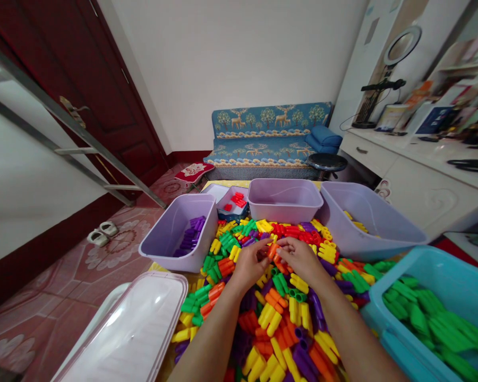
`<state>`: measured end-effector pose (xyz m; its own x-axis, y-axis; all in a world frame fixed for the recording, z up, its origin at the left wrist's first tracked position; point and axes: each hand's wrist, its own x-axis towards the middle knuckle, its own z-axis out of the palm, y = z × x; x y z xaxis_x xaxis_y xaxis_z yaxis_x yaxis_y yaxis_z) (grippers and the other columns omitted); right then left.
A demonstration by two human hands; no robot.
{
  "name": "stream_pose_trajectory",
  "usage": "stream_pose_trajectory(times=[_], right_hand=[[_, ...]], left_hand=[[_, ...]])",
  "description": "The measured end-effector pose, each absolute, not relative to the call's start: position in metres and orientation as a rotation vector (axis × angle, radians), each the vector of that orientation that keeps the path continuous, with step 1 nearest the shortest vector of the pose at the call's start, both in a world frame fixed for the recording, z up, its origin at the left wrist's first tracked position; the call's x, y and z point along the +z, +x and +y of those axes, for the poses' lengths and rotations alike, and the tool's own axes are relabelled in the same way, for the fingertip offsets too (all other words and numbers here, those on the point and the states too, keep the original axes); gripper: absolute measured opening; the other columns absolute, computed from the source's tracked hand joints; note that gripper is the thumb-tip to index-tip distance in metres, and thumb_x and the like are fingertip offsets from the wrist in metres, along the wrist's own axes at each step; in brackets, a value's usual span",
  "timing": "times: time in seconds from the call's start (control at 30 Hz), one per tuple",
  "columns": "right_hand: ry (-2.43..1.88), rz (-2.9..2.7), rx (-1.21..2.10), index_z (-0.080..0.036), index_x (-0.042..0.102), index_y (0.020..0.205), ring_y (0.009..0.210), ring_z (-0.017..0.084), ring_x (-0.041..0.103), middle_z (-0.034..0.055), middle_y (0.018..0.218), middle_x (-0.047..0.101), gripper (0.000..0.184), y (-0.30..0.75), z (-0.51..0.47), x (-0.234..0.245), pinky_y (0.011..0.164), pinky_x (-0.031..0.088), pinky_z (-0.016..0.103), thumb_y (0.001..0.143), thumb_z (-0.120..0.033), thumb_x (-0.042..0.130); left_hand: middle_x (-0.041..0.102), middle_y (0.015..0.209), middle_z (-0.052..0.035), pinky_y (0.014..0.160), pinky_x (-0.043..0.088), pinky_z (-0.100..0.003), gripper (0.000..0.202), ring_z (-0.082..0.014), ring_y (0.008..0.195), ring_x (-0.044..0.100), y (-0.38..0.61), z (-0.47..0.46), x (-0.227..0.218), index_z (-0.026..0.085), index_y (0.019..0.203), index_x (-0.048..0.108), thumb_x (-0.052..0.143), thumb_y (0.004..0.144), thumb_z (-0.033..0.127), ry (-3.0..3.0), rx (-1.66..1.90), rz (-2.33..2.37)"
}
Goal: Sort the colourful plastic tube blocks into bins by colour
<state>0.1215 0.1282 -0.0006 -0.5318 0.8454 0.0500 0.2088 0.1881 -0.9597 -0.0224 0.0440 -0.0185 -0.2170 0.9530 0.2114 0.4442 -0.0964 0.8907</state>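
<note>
My left hand [253,260] and my right hand [298,257] meet above the middle of a heap of plastic building pieces. Between their fingertips is an orange building piece [272,251], which both hands pinch. Loose tube-shaped pieces in yellow, green, red, purple and orange lie all around and under my forearms, such as a yellow piece [269,318] and a green piece [280,284]. Some of the pieces are joined side by side. My fingers partly cover the orange piece.
Around the heap stand a lilac bin [147,249] with purple pieces, a box [225,199] with red pieces, a lilac bin [284,215] at the back, a lilac bin [382,241] with yellow pieces and a turquoise bin [406,329] with green pieces. A lid [131,329] lies front left.
</note>
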Motion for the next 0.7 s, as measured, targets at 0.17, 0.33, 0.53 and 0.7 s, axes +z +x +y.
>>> stream_pose_trajectory(times=[0.17, 0.33, 0.53, 0.7], right_hand=[[-1.020, -1.816, 1.474, -0.020, 0.062, 0.088, 0.047, 0.013, 0.060, -0.0020, 0.061, 0.065, 0.019, 0.119, 0.123, 0.003, 0.039, 0.045, 0.020, 0.071, -0.030, 0.062], [-0.953, -1.834, 1.424, -0.020, 0.066, 0.092, 0.046, 0.013, 0.059, -0.0020, 0.061, 0.066, 0.028, 0.119, 0.120, 0.003, 0.040, 0.044, 0.022, 0.069, -0.036, 0.067], [-0.920, -1.971, 1.283, -0.020, 0.069, 0.075, 0.044, 0.014, 0.056, -0.0025, 0.051, 0.063, 0.024, 0.123, 0.120, 0.006, 0.043, 0.041, 0.023, 0.072, -0.043, 0.065], [-0.968, -2.100, 1.308, -0.020, 0.064, 0.059, 0.039, 0.013, 0.052, -0.0025, 0.045, 0.059, 0.029, 0.130, 0.131, 0.018, 0.039, 0.037, 0.022, 0.076, -0.044, 0.061]], left_hand=[[0.072, 0.089, -0.0031, 0.075, 0.048, -0.028, 0.042, -0.0191, 0.081, 0.064, -0.023, 0.043, -0.014, 0.022, 0.117, 0.065, 0.051, 0.079, 0.010, 1.610, 1.263, 1.723], [0.070, 0.084, -0.0040, 0.070, 0.045, -0.026, 0.021, -0.0189, 0.077, 0.063, -0.023, 0.043, -0.011, 0.018, 0.096, 0.069, 0.051, 0.086, 0.023, 1.599, 1.216, 1.768], [0.056, 0.062, -0.0001, 0.055, 0.033, -0.022, 0.036, -0.0136, 0.059, 0.050, -0.022, 0.043, -0.010, 0.016, 0.069, 0.060, 0.044, 0.092, 0.039, 1.605, 1.181, 1.885], [0.056, 0.061, -0.0007, 0.054, 0.032, -0.023, 0.048, -0.0135, 0.058, 0.050, -0.022, 0.042, -0.009, 0.015, 0.068, 0.060, 0.034, 0.095, 0.044, 1.562, 1.228, 1.896]])
